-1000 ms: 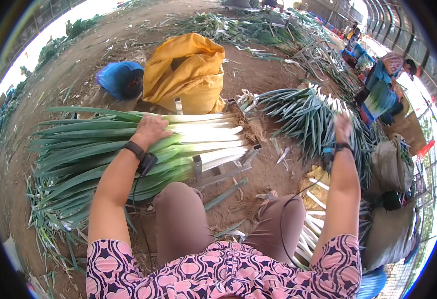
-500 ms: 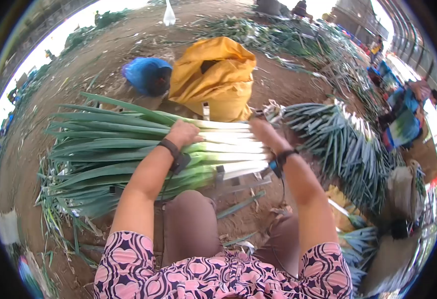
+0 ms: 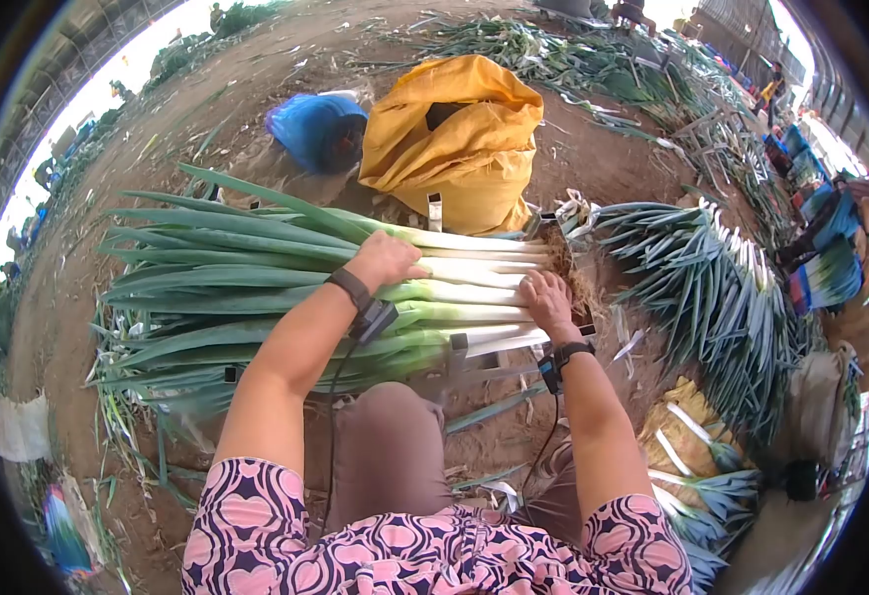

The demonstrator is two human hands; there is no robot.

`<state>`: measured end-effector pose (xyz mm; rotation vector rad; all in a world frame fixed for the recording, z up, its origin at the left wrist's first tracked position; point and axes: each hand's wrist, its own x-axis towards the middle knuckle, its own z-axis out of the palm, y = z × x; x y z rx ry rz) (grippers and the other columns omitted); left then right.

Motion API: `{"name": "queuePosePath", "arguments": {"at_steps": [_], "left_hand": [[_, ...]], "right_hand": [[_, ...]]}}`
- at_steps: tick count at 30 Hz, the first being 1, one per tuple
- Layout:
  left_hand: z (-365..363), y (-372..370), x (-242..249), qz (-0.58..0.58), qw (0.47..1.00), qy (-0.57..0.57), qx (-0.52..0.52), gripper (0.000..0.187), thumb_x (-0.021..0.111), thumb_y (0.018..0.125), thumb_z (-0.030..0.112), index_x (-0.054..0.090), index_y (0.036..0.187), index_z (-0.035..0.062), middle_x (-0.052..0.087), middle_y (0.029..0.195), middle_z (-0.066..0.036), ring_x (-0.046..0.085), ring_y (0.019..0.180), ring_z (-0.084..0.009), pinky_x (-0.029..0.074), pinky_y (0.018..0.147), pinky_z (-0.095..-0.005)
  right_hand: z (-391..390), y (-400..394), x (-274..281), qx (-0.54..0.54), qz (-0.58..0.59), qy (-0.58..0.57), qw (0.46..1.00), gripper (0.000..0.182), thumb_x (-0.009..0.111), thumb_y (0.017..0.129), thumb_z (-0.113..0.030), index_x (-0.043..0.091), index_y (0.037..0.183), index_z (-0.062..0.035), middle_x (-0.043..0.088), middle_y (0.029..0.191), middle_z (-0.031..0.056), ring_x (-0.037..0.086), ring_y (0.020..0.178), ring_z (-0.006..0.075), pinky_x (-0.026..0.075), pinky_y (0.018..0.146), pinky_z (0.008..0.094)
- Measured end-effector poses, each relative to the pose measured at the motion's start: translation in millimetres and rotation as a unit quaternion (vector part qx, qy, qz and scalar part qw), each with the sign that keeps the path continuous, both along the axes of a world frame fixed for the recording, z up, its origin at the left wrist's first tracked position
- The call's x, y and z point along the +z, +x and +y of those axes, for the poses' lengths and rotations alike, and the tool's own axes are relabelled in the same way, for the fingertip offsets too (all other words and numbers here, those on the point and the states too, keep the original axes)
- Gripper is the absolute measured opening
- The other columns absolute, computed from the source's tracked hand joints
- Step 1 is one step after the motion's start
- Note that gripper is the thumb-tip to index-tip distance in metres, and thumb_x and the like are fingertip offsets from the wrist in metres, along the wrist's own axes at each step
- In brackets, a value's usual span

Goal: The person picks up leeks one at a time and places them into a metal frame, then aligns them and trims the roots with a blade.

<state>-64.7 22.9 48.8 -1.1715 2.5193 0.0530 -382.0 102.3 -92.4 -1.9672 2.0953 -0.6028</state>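
Note:
Long leeks (image 3: pixel 276 273) lie side by side in a thick layer in front of me, green leaves to the left, white shanks and brown roots to the right. My left hand (image 3: pixel 387 260) is closed around part of the layer, where green turns to white. Near the root ends, my right hand (image 3: pixel 550 300) rests on the white shanks with its fingers a little apart. Short dark uprights, one a post (image 3: pixel 435 211) at the far side, stand along the layer's edges. The undersides of both hands are hidden.
Beyond the leeks stand a yellow sack (image 3: pixel 454 149) and a blue bag (image 3: pixel 315 131). A fanned pile of leeks (image 3: pixel 697 288) lies to the right, with loose ones on a tan sack (image 3: pixel 687 436). Leaf scraps cover the brown ground. People are in the far right background.
My right hand has moved from the far side of the root ends towards me, onto the white shanks. My left hand stays at about the same place on the leeks. The view has shifted slightly.

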Motion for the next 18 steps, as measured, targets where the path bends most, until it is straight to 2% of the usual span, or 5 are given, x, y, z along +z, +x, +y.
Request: {"name": "queuePosePath", "arguments": {"at_steps": [6, 10, 15, 17, 18], "left_hand": [[3.4, 0.0, 3.1, 0.003, 1.0, 0.003, 0.004, 0.048, 0.044, 0.091, 0.053, 0.064, 0.1, 0.011, 0.064, 0.103, -0.011, 0.059, 0.101, -0.0286, 0.042, 0.085, -0.0421], [6.6, 7.0, 17.1, 0.008, 0.999, -0.04, -0.02, 0.047, 0.045, 0.091, 0.052, 0.063, 0.1, 0.0102, 0.063, 0.102, -0.013, 0.059, 0.1, -0.0314, 0.041, 0.087, -0.0437], [3.9, 18.9, 19.7, -0.015, 0.997, -0.049, -0.051, 0.044, 0.047, 0.091, 0.048, 0.064, 0.096, 0.0083, 0.065, 0.095, -0.016, 0.061, 0.092, -0.0334, 0.045, 0.079, -0.0455], [-0.3, 15.6, 13.9, -0.042, 0.997, -0.031, -0.063, 0.04, 0.048, 0.091, 0.045, 0.062, 0.094, 0.0071, 0.065, 0.093, -0.016, 0.062, 0.088, -0.0338, 0.047, 0.075, -0.045], [-6.2, 29.0, -1.8, 0.007, 0.995, -0.047, -0.093, 0.04, 0.048, 0.091, 0.044, 0.061, 0.095, 0.0064, 0.065, 0.093, -0.016, 0.062, 0.088, -0.0346, 0.046, 0.075, -0.0463]], "right_hand": [[-0.9, -1.8, 6.7, -0.031, -0.037, 0.077, 0.996, 0.064, 0.044, 0.089, -0.053, 0.045, 0.131, -0.0045, 0.033, 0.146, 0.0211, 0.027, 0.136, 0.038, 0.022, 0.111, 0.0477], [-0.3, -4.9, 13.7, -0.038, -0.055, 0.1, 0.993, 0.074, 0.044, 0.09, -0.056, 0.039, 0.135, 0.0025, 0.031, 0.147, 0.022, 0.025, 0.138, 0.0379, 0.022, 0.113, 0.0438], [2.4, -11.2, 14.4, -0.031, -0.086, 0.107, 0.99, 0.077, 0.046, 0.089, -0.057, 0.04, 0.133, 0.0056, 0.033, 0.145, 0.0244, 0.025, 0.137, 0.0386, 0.022, 0.113, 0.0428], [2.7, -12.6, 23.6, 0.061, -0.029, 0.074, 0.995, 0.063, 0.054, 0.087, -0.05, 0.056, 0.12, 0.0029, 0.049, 0.13, 0.0262, 0.048, 0.119, 0.0396, 0.038, 0.1, 0.046], [-3.0, -10.0, 23.2, -0.031, -0.193, 0.103, 0.975, 0.053, 0.062, 0.081, -0.044, 0.063, 0.107, 0.0016, 0.058, 0.114, 0.0268, 0.057, 0.103, 0.0379, 0.046, 0.087, 0.0464]]}}
